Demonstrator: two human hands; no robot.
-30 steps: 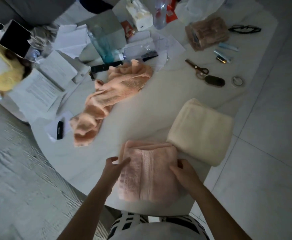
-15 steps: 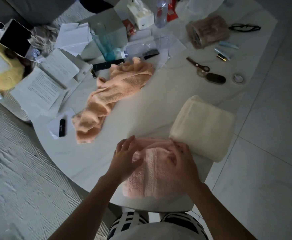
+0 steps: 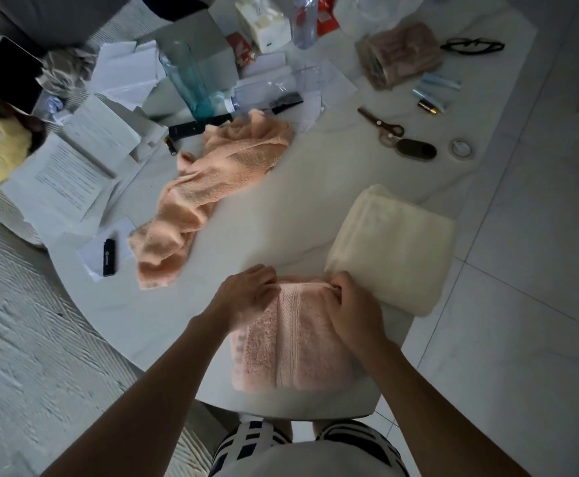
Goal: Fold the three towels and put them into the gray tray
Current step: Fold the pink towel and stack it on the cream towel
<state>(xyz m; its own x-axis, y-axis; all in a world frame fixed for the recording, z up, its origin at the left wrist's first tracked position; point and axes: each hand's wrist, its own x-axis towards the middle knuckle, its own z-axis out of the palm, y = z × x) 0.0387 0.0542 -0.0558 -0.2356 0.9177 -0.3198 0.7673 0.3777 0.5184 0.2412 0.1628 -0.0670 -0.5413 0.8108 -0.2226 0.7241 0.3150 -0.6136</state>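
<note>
Your left hand (image 3: 246, 297) and right hand (image 3: 351, 311) have slid forward, fingers now curled, gripping the pink towel's (image 3: 291, 342) far edge.

pink towel (image 3: 293, 342): folded, near edge | cream towel (image 3: 393, 247): folded, touching it | peach towel (image 3: 209, 191): crumpled, apart

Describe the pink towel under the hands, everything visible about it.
The pink towel is pale pink terry cloth with a woven band running down its middle. It is folded into a thick rectangle and lies flat at the near edge of the white table. The left hand and right hand grip its far edge, fingers curled. Its far right corner meets the folded cream towel.
</note>
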